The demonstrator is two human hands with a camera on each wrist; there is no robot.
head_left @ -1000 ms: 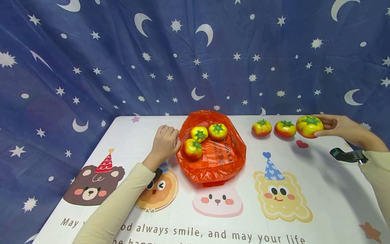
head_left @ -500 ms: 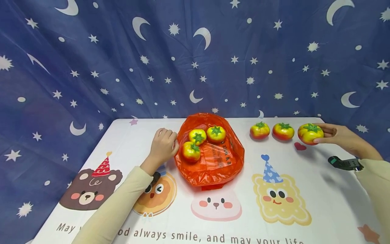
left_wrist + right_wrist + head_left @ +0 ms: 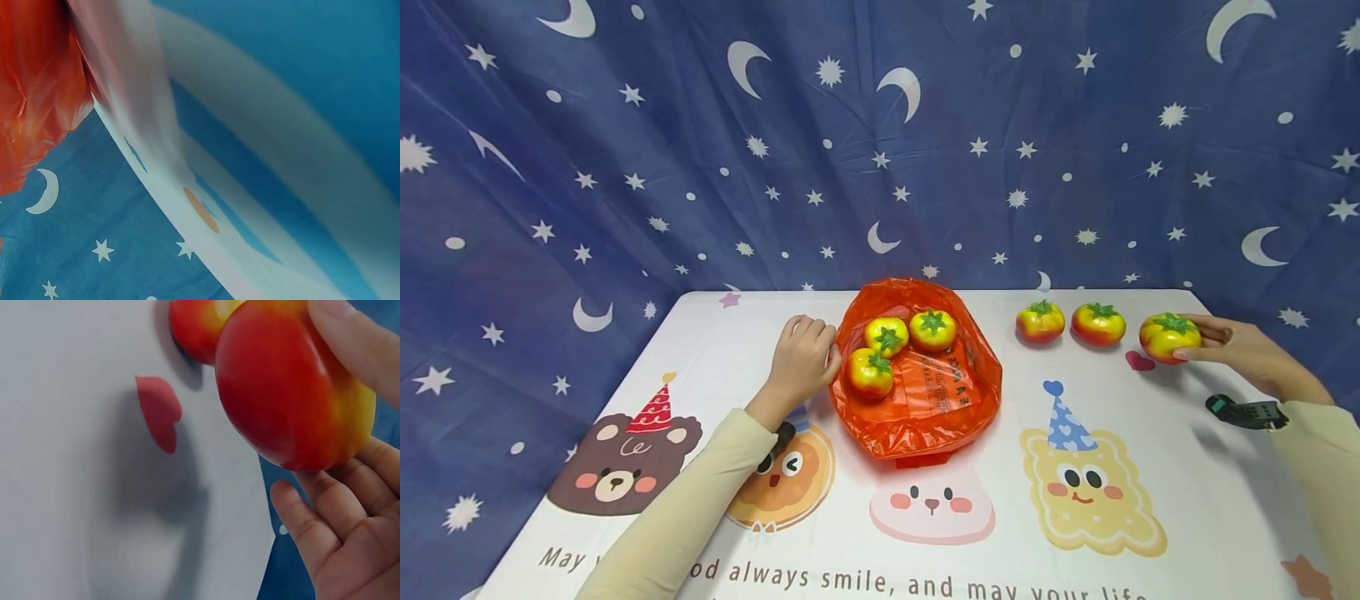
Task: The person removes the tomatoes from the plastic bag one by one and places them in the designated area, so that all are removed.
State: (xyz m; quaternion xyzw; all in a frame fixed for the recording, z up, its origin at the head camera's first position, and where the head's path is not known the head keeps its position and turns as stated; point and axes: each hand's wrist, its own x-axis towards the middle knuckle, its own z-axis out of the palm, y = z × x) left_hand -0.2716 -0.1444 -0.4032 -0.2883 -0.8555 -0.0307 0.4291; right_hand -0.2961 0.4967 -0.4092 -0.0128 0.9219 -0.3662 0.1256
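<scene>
In the head view, my right hand holds a red-and-yellow toy tomato between thumb and fingers at the table's far right. The right wrist view shows that tomato close up, its shadow falling on the cloth. Two more tomatoes, one in the middle and one further left, sit in a row beside it. My left hand, fingers curled, grips the left rim of an open red plastic bag. Inside the bag lie three tomatoes. The left wrist view catches the bag's side.
A white tablecloth with printed cartoon figures and lettering covers the table. Behind it hangs a blue curtain with moons and stars. A black wrist camera sticks out under my right wrist.
My right hand has lowered the tomato toward the table and shifted it slightly right. My left hand stays at the bag's rim. The head view has tilted a little.
</scene>
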